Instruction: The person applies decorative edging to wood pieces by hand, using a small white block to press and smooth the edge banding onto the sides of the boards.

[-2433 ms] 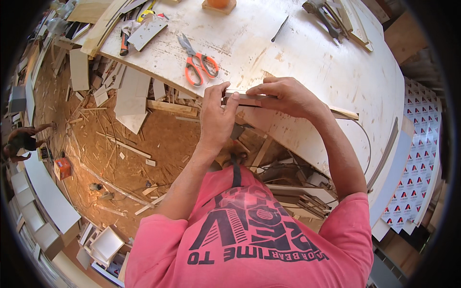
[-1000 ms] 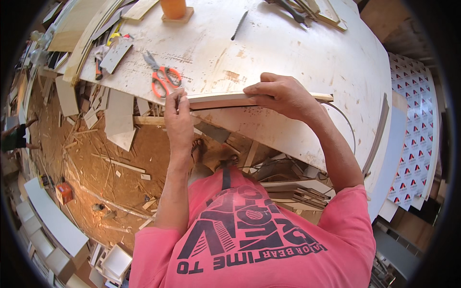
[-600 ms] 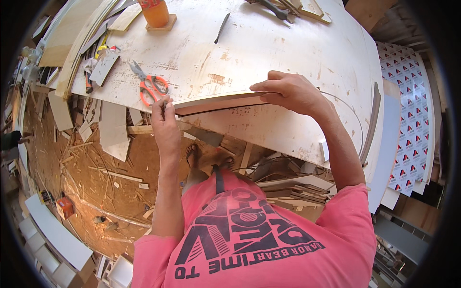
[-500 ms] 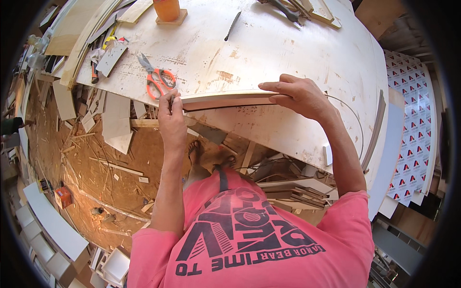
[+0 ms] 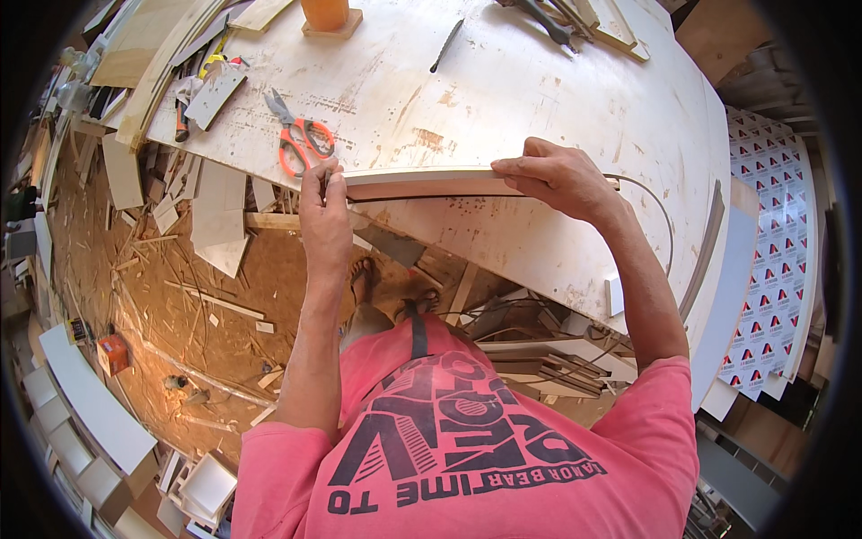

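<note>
Along the front edge of a white, stained worktable (image 5: 395,108) lies a long, narrow wooden piece (image 5: 431,186) with a pale top edge and a thin dark strip along its near side. My left hand (image 5: 325,216) pinches the piece's left end, thumb on the near face. My right hand (image 5: 561,184) is closed on it toward the right end, index fingertip along the top edge. A thin dark band (image 5: 664,225) loops down to the right of that hand. Orange-and-black scissors (image 5: 294,148) lie on the table just beyond my left hand.
An orange container (image 5: 325,13), a thin blade (image 5: 444,45), a dark tool (image 5: 543,22) and board offcuts (image 5: 215,99) are on the table. Wood scraps litter the floor (image 5: 180,323). Printed sheets (image 5: 768,260) stand at right. A partly visible person (image 5: 20,205) is at far left.
Over the last seconds my left hand has moved leftward along the piece, away from my right hand, exposing more of it between them. In the last half second both hands have stayed nearly still.
</note>
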`<state>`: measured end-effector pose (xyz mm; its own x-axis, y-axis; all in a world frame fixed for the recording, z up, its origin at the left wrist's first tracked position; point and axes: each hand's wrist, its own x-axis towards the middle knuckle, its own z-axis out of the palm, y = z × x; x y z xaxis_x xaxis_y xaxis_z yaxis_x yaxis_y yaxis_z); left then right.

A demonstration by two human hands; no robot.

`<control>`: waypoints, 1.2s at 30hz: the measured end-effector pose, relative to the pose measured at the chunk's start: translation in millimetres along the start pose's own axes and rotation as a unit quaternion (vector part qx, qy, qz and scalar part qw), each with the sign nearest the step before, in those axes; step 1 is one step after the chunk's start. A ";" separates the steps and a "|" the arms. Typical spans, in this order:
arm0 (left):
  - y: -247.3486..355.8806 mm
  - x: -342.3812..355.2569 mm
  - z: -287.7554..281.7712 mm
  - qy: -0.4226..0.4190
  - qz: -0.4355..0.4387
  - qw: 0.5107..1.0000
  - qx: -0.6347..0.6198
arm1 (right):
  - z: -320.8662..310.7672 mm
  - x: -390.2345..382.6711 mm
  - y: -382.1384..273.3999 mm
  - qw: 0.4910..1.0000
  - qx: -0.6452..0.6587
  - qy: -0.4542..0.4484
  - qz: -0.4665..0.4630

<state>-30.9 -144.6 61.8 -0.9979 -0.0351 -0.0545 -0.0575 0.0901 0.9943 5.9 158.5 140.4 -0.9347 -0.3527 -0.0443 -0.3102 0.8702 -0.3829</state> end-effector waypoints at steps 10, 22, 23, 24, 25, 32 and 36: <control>1.5 -1.5 0.0 0.002 0.004 1.000 0.004 | -2.9 2.7 -5.5 0.999 -0.011 -0.036 0.032; 31.1 31.1 0.3 -0.010 0.005 1.000 -0.015 | -0.3 4.4 -26.9 0.999 -0.009 0.039 0.033; 29.7 41.0 -2.9 -0.022 0.008 1.000 -0.011 | 0.4 5.0 -32.8 0.998 -0.006 0.044 0.040; 27.4 50.5 -6.5 -0.035 0.010 0.999 -0.007 | 2.0 4.6 -39.6 0.998 -0.002 0.049 0.046; 21.7 59.1 -9.2 -0.050 0.000 0.999 -0.016 | 4.6 5.0 -45.7 0.997 0.001 0.054 0.054; 7.4 70.3 -12.9 -0.097 -0.025 0.995 -0.004 | 17.4 0.7 -66.5 0.990 0.011 0.067 0.127; 22.5 45.8 1.7 0.011 0.154 0.988 0.027 | 24.5 -1.8 -65.6 0.988 0.023 0.074 0.137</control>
<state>-78.0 -142.5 81.6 -0.9675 -0.0192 0.2523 0.2466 0.1528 0.9570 32.2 93.6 143.1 -0.9986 -0.0500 -0.0180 -0.0380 0.9084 -0.4164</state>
